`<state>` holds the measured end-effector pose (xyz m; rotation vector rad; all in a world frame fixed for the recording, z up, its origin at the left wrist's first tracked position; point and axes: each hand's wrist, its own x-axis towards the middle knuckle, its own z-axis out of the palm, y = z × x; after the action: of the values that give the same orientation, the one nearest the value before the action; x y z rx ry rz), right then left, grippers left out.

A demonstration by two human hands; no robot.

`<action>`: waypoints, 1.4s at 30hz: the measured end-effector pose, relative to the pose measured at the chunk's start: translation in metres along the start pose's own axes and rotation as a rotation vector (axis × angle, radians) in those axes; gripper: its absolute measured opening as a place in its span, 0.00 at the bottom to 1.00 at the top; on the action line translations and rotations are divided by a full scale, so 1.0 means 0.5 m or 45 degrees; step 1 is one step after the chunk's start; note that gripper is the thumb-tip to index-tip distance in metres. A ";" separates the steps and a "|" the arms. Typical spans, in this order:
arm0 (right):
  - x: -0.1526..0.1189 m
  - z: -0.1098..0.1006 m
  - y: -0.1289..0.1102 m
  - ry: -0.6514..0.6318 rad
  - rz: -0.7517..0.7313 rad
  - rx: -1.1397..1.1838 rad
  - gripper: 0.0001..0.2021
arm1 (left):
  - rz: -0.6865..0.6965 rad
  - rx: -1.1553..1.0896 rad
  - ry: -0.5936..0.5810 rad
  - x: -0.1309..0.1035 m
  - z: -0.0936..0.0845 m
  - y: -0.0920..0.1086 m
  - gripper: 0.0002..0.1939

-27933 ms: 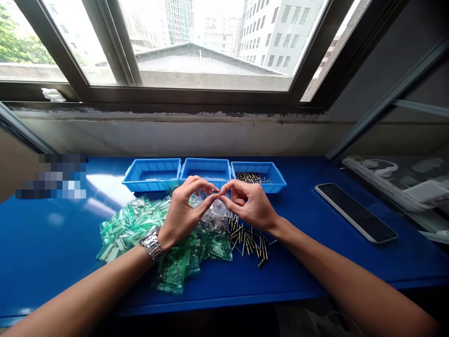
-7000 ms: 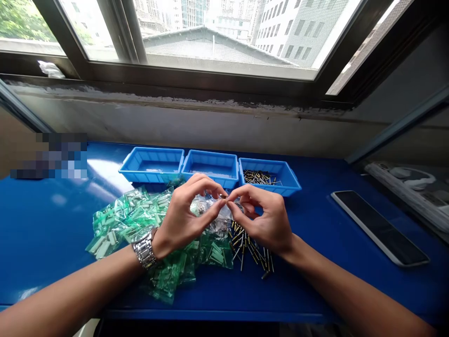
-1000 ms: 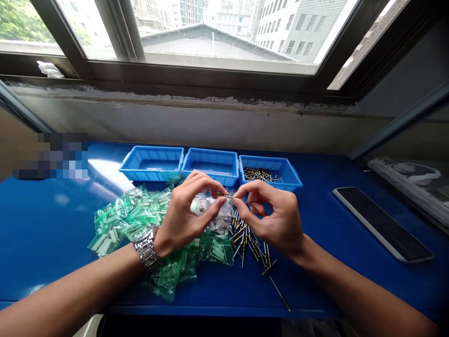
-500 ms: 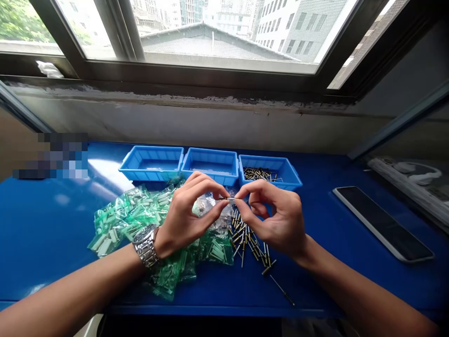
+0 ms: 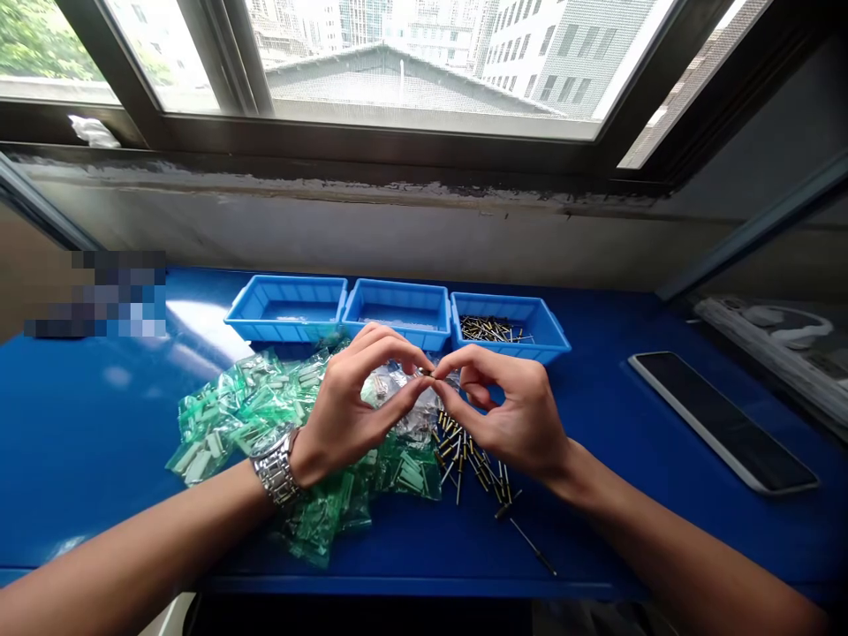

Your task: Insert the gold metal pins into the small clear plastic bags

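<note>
Left hand (image 5: 348, 402) and right hand (image 5: 517, 411) fingers pinched one part (image 5: 427, 374); pins (image 5: 490, 330) partly filled right tray (image 5: 543, 325), others lay loose.

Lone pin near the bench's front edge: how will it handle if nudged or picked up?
The lone pin is probably stiff: its slim, metallic-looking shaft lies straight. A nudge may well roll it, since it looks round and the blue table looks smooth and glossy. Its dark end is thicker, so likely heavier when pinched mid-shaft.
</note>
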<state>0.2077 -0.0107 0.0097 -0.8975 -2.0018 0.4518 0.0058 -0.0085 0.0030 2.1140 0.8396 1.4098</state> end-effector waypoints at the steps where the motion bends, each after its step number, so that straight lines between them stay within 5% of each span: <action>1: 0.000 -0.001 0.000 0.021 0.001 -0.008 0.02 | -0.008 -0.004 0.004 0.000 0.000 0.000 0.04; 7: -0.003 -0.005 -0.008 0.157 -0.024 -0.001 0.02 | -0.015 0.062 -0.017 0.003 0.001 0.002 0.03; 17: 0.000 -0.010 -0.009 0.128 -0.071 0.016 0.02 | 0.046 0.124 -0.038 0.001 0.003 0.004 0.03; 25: 0.008 -0.013 0.005 -0.155 0.045 0.002 0.04 | 0.002 0.128 -0.001 0.000 -0.002 -0.002 0.04; 31: 0.035 -0.089 0.038 0.098 0.222 -0.428 0.05 | -0.051 0.124 0.031 0.001 -0.001 -0.006 0.05; 35: 0.036 -0.145 0.061 0.056 0.349 -0.719 0.08 | -0.034 0.117 0.033 0.001 0.000 -0.009 0.02; 38: 0.012 -0.173 0.032 -0.090 0.412 -0.734 0.10 | -0.051 0.085 0.037 -0.001 -0.001 -0.011 0.06; 42: -0.045 -0.189 -0.052 -0.757 0.491 -0.551 0.14 | -0.076 0.040 0.018 -0.004 -0.002 -0.010 0.12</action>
<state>0.2834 -0.0469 0.0649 -1.5770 -2.5251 0.5542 0.0030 -0.0064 -0.0011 2.0871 0.9284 1.3913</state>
